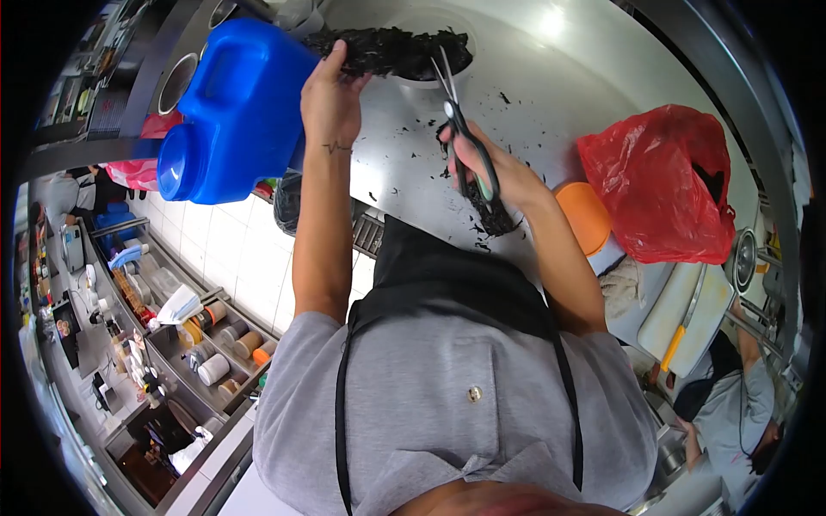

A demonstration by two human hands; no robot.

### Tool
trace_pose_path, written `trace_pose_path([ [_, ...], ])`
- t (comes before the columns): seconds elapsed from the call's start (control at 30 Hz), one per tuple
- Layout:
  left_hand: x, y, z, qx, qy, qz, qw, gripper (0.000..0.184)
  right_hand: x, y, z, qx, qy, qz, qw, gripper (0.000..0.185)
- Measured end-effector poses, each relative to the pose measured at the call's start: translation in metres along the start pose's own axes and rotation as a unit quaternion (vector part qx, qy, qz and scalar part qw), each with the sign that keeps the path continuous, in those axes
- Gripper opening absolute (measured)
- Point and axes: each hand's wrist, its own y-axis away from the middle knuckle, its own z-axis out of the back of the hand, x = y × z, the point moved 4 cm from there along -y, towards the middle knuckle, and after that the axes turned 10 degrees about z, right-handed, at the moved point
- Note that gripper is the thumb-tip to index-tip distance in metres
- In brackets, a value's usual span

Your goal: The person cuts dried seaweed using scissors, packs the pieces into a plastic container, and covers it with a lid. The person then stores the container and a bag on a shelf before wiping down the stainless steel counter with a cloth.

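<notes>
My left hand [332, 99] is closed on a dark, crinkled bunch of dried seaweed [379, 52] at the top of the view. The bunch stretches right, over a pale bowl [420, 85] that it partly hides. In my right hand [499, 168] is a pair of scissors [448, 110] with dark handles, its fingers in the loops. The slightly parted blades point up at the seaweed's right end. Another dark clump of seaweed [495, 219] lies on the metal table below my right hand. Small black flakes are scattered around.
A large blue plastic jug [249, 103] stands left of my left arm. To the right are a red plastic bag [658, 181], an orange round lid [582, 217], and a cutting board [693, 301] with a knife [680, 331]. Another person [731, 413] is at lower right.
</notes>
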Motion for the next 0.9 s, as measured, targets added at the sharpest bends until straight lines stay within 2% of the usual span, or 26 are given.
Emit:
trace_pose_path([
  [0.1,0.004,0.001,0.001,0.004,-0.001,-0.012,1.000,0.026,-0.007,0.020,-0.014,0.047,-0.007,0.037,0.998,0.048],
  [0.17,0.011,0.008,-0.006,-0.001,-0.020,-0.024,1.000,0.026,-0.010,0.022,-0.018,0.078,0.016,0.018,0.997,0.053],
  [0.23,0.014,0.016,-0.014,-0.021,-0.018,-0.019,0.999,0.025,-0.005,0.014,-0.025,0.093,0.092,0.033,0.991,0.054],
  [0.33,0.011,0.028,-0.021,-0.030,-0.080,-0.035,0.996,0.019,0.008,-0.007,-0.023,0.059,0.111,0.045,0.991,0.054],
  [0.4,0.011,0.034,-0.026,0.017,-0.100,-0.019,0.995,0.015,0.016,-0.019,-0.021,0.051,0.092,0.077,0.991,0.049],
  [0.73,0.016,0.016,-0.015,-0.029,-0.103,0.052,0.993,0.015,0.007,-0.040,-0.015,-0.061,0.089,0.055,0.993,0.045],
  [0.9,0.010,0.011,-0.007,0.005,-0.110,0.075,0.991,0.017,-0.001,-0.038,-0.011,-0.013,0.101,0.062,0.993,0.044],
])
